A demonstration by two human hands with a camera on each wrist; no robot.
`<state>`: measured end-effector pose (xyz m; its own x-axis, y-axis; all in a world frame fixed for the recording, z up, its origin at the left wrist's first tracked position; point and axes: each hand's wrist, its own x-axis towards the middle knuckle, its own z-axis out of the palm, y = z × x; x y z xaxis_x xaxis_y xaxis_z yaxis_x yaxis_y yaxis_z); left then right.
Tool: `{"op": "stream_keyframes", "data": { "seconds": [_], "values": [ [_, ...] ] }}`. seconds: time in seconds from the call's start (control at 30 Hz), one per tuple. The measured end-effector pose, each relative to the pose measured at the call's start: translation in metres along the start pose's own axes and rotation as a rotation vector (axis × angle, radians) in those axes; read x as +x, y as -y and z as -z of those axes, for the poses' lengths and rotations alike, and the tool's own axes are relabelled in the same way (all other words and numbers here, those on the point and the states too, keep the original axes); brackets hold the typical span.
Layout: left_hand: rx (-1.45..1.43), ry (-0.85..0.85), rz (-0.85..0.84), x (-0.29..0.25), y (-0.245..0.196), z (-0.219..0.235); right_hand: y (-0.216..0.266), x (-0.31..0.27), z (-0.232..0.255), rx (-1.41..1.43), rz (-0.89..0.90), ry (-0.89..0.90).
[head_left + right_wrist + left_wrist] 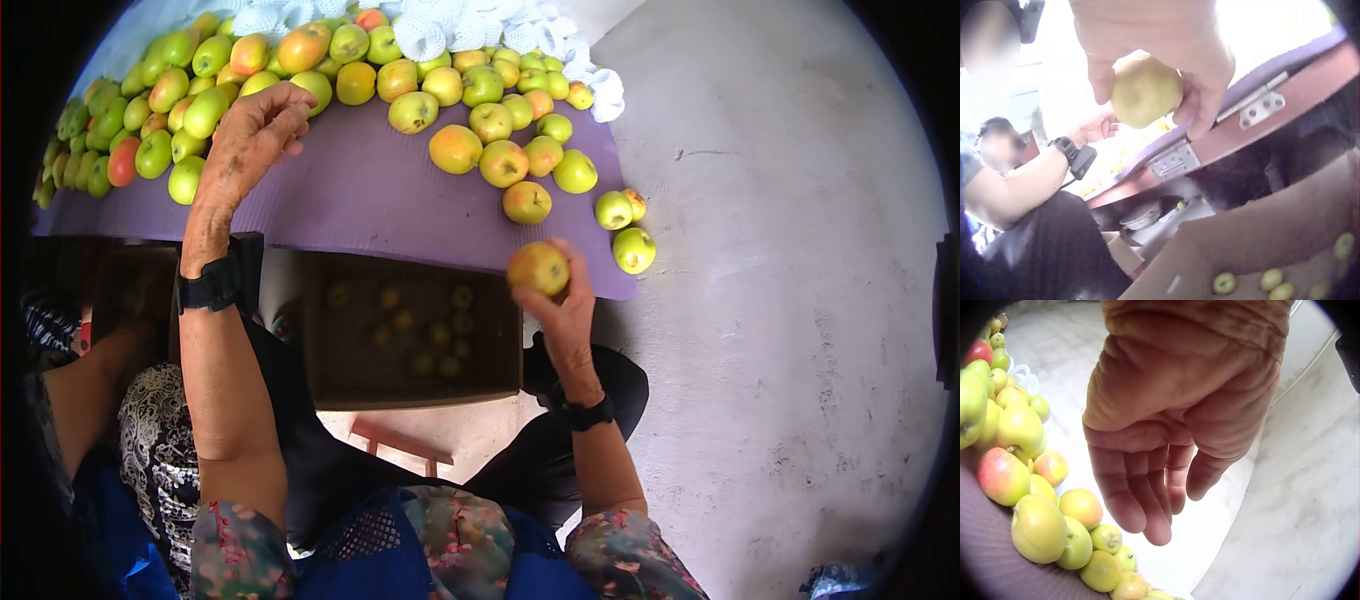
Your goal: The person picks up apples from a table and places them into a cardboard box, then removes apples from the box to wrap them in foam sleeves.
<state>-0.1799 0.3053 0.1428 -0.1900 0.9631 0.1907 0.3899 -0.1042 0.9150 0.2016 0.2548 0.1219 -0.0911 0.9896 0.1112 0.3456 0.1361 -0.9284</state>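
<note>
My right hand (568, 328) grips a yellow-green apple (537, 268) just off the front edge of the purple-covered table (370, 205). In the right wrist view the thumb and fingers curl round that apple (1146, 92) from above. My left hand (250, 138) hovers over the table beside the heap of green, yellow and reddish apples (203, 112). Its fingers hang loosely curled with nothing in them, as the left wrist view also shows. Several loose apples (503, 163) lie on the right part of the table, nearest the right hand.
A cardboard box (345, 392) with several apples (1225, 283) in it stands below the table edge. White foam fruit nets (470, 28) are piled at the back. A few apples (633, 250) sit at the table's right edge. Another person's arm (85, 390) shows at left.
</note>
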Motion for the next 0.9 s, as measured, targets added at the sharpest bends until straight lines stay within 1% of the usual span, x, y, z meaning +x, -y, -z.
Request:
{"op": "stream_keyframes", "data": {
  "seconds": [0.07, 0.17, 0.27, 0.37, 0.4, 0.5, 0.57, 0.6, 0.63, 0.67, 0.73, 0.8, 0.9],
  "values": [
    [-0.001, 0.003, 0.003, 0.0, 0.0, -0.001, -0.007, 0.021, 0.014, -0.156, 0.019, -0.176],
    [0.0, 0.009, 0.008, 0.001, -0.001, -0.002, -0.026, 0.058, 0.033, -0.414, 0.079, -0.298],
    [0.022, 0.035, 0.012, 0.004, -0.001, -0.003, -0.047, 0.084, 0.038, -0.304, 0.085, -0.266],
    [0.003, 0.051, -0.002, 0.012, 0.01, 0.002, -0.071, 0.091, 0.044, -0.337, 0.169, -0.348],
    [-0.011, 0.06, -0.006, 0.015, 0.015, 0.002, -0.069, 0.087, 0.046, -0.403, 0.259, -0.368],
    [0.022, 0.069, 0.015, 0.021, 0.017, 0.004, -0.044, 0.057, 0.035, -0.404, 0.408, -0.427],
    [0.03, 0.047, -0.024, 0.026, 0.023, 0.001, -0.024, 0.028, 0.014, -0.233, 0.323, -0.349],
    [-0.037, 0.051, -0.018, 0.017, 0.009, -0.002, -0.019, 0.012, 0.004, -0.146, 0.274, -0.311],
    [-0.106, 0.051, -0.02, 0.011, -0.006, -0.005, -0.019, -0.006, -0.005, -0.132, 0.208, -0.127],
    [-0.066, 0.047, 0.009, 0.008, -0.01, -0.007, -0.019, -0.02, -0.014, -0.113, 0.147, 0.05],
    [0.001, 0.039, 0.04, 0.008, -0.016, -0.011, -0.018, -0.037, -0.039, -0.365, -0.016, 0.446],
    [0.0, 0.059, 0.019, 0.008, -0.014, -0.015, -0.055, -0.046, -0.057, -0.693, -0.244, 0.823],
    [0.056, 0.067, 0.0, 0.007, -0.012, -0.016, -0.118, -0.036, -0.053, -0.995, 0.026, 0.983]
  ]
}}
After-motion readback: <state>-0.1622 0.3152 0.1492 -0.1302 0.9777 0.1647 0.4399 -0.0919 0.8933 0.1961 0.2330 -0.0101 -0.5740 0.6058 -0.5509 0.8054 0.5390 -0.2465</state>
